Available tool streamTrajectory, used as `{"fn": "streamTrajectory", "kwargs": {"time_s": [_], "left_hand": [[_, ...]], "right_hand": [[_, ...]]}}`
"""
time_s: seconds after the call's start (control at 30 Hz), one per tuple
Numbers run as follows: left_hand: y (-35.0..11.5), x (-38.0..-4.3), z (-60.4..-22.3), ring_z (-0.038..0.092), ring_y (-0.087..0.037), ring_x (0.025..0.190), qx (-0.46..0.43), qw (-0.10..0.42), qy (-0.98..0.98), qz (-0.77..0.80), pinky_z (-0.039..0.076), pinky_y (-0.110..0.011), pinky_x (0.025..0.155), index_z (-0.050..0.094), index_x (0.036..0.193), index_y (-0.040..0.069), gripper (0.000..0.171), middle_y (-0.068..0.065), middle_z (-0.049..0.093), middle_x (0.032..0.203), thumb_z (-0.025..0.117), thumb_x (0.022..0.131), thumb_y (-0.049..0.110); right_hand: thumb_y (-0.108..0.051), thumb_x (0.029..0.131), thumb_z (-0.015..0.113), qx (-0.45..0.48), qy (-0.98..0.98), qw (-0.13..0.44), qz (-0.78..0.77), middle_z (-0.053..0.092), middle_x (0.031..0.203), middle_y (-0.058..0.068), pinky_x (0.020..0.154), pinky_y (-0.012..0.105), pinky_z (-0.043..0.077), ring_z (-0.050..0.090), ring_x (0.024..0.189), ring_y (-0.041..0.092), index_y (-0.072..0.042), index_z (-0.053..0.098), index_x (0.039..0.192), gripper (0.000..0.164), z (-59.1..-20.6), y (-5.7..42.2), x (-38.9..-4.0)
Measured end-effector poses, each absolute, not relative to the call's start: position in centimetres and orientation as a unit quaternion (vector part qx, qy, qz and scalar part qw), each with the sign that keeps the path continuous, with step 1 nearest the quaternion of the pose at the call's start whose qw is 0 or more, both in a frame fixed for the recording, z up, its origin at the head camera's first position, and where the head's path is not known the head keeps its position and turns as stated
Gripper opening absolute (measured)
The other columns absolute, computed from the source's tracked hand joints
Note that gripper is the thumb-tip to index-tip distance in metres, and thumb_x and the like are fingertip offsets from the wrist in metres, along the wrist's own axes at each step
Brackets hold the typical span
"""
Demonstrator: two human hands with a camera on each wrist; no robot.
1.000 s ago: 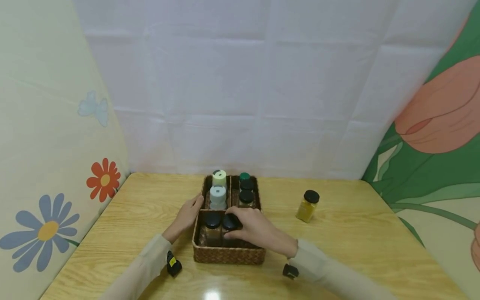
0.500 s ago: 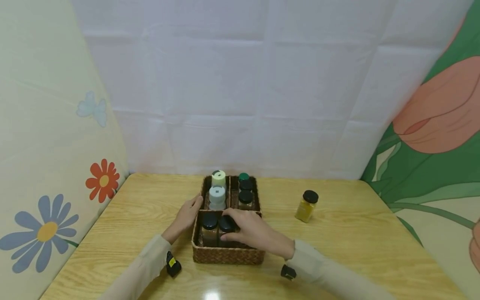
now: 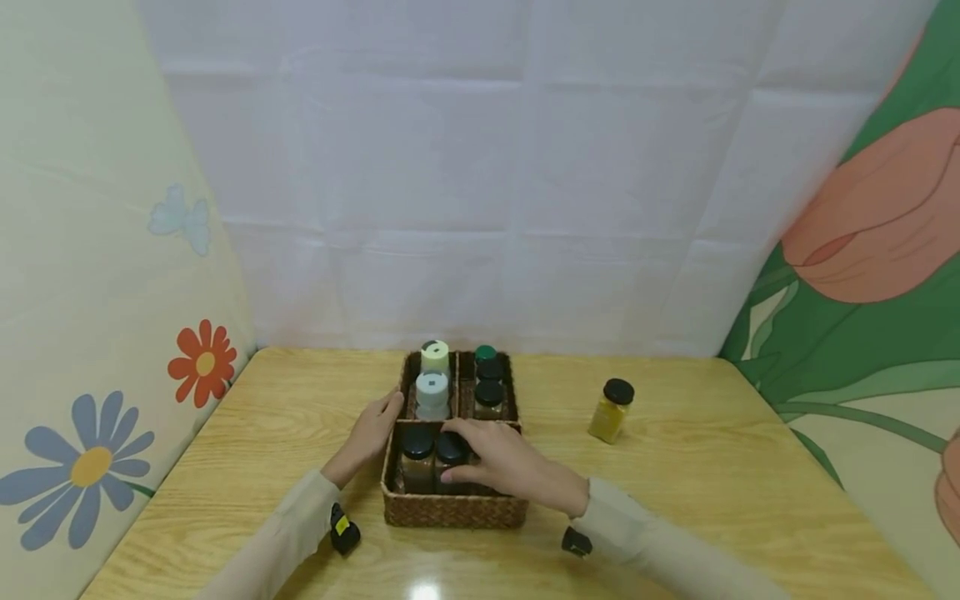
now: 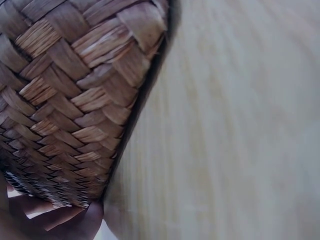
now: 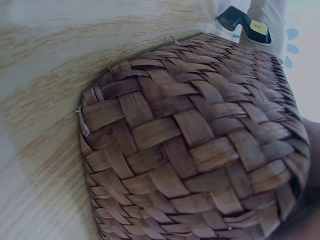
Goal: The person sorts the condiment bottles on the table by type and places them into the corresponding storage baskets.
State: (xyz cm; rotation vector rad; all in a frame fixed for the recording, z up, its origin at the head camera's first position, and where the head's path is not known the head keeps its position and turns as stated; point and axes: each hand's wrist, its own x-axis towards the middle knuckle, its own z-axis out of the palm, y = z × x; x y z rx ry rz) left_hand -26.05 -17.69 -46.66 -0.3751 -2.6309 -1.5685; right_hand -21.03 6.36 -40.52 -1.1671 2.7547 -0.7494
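Note:
In the head view my right hand (image 3: 504,458) reaches over the near compartment of a brown woven basket (image 3: 454,511). Its thumb and fingers grip a dark jar (image 3: 452,448) by its black lid. Close beside that jar on the left stands another black-lidded jar (image 3: 417,460). My left hand (image 3: 372,431) rests against the basket's left outer side, fingers extended. Its fingertips (image 4: 90,220) touch the woven wall (image 4: 70,105) in the left wrist view. The right wrist view is mostly filled by the basket's outer corner (image 5: 190,135); the grip is hidden there.
The back left compartment holds a white-capped bottle (image 3: 432,392) and a pale yellow-capped one (image 3: 435,357). Black-lidded jars (image 3: 489,393) and a green-capped container (image 3: 485,354) fill the back right one. A yellow jar (image 3: 611,410) with a black lid stands alone on the wooden table (image 3: 675,467).
My right hand has shifted slightly left with the jar it grips, and the jar beside it has moved left too. The left hand keeps its place on the basket.

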Motion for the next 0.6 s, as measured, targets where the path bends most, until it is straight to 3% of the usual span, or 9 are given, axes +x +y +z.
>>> {"fn": "streamTrajectory", "kwargs": {"time_s": [0.6], "left_hand": [[-17.61, -26.01, -46.60, 0.031, -0.044, 0.140, -0.118, 0.029, -0.853, -0.508, 0.026, -0.054, 0.114, 0.033, 0.146, -0.015, 0.057, -0.030, 0.035, 0.150, 0.032, 0.111, 0.030]], "right_hand": [[-0.041, 0.087, 0.075, -0.377, 0.899, 0.034, -0.219, 0.065, 0.123, 0.008, 0.079, 0.028, 0.056, 0.066, 0.101, 0.015, -0.006, 0.053, 0.139, 0.066, -40.40, 6.68, -21.03]]}}
